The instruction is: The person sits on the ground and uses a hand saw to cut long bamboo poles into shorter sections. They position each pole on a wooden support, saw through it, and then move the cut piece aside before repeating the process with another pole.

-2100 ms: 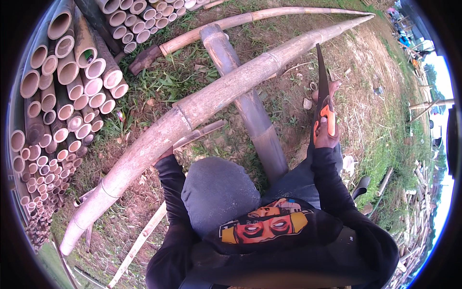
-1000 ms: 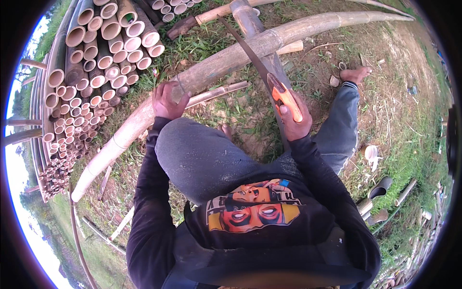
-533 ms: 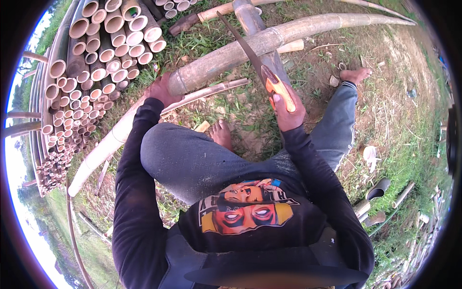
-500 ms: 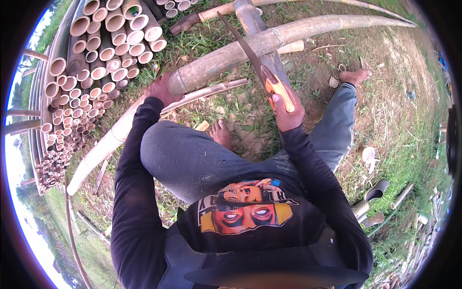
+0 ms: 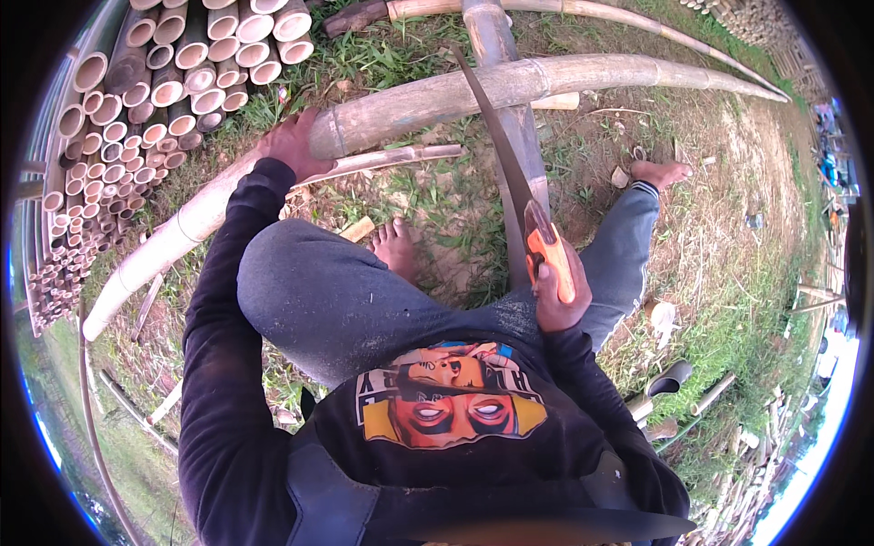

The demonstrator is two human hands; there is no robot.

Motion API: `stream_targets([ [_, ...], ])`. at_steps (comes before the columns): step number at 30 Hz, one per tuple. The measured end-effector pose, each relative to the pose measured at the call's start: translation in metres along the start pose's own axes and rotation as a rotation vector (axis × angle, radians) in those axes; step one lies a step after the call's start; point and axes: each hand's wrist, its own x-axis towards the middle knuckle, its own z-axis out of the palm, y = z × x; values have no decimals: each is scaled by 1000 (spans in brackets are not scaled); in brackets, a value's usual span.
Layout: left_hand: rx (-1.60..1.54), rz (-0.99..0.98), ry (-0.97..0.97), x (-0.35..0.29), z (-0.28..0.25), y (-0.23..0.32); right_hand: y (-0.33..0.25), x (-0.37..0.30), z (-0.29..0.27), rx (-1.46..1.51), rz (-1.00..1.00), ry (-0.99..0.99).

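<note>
A long, thick bamboo pole (image 5: pixel 401 107) runs from lower left to upper right in front of me. My left hand (image 5: pixel 299 146) is closed round it near a thick joint. In my right hand (image 5: pixel 563 296) is a handsaw (image 5: pixel 503 141) with an orange handle and a long, dark, tapering blade. The blade lies across the pole, its tip just past the far side. Whether it has cut into the bamboo cannot be made out. Beneath the pole, a darker bamboo support (image 5: pixel 514 187) crosses it.
Stacked bamboo poles (image 5: pixel 196 82) show their cut ends at upper left. Another long pole (image 5: pixel 583 7) lies beyond the one I hold. My bare feet (image 5: pixel 393 250) are on grass and dirt. Short bamboo pieces (image 5: pixel 669 378) lie at lower right.
My right hand has drawn the saw back toward my body, with the blade still across the pole. My left hand keeps its grip. The view has tilted a little.
</note>
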Motion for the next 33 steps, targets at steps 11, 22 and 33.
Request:
stream_targets([
  [11, 10, -38, -31, -6, -12, 6, 44, 56, 44, 61, 132, -3],
  [22, -5, -19, -2, -5, -4, 1, 37, 124, 95, 268, 289, 20],
  [33, -7, -18, -18, -1, 0, 1, -3, -32, -22, 197, 246, -16],
])
